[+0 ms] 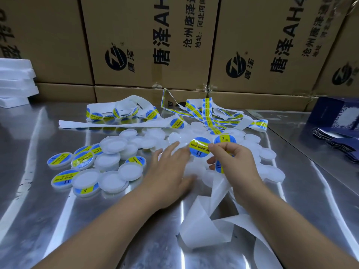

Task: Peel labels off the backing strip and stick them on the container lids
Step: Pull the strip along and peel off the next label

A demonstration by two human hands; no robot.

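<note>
My right hand [231, 160] pinches a round blue-and-yellow label [199, 148] by its right edge and also holds the white backing strip [206, 216], which hangs down and curls over the table. Another label [225, 139] on the strip shows just above my fingers. My left hand [169, 171] lies flat with straight fingers on the pile of white container lids [196, 171], its fingertips just left of the pinched label. Labelled lids [60, 160] lie grouped at the left, mixed with plain white ones [113, 144].
A tangle of label strip [206, 113] lies at the back of the shiny metal table [58, 220]. Cardboard boxes [147, 41] wall off the far side. White foam pieces [15, 80] sit at the far left, dark blue packets [338, 140] at the right.
</note>
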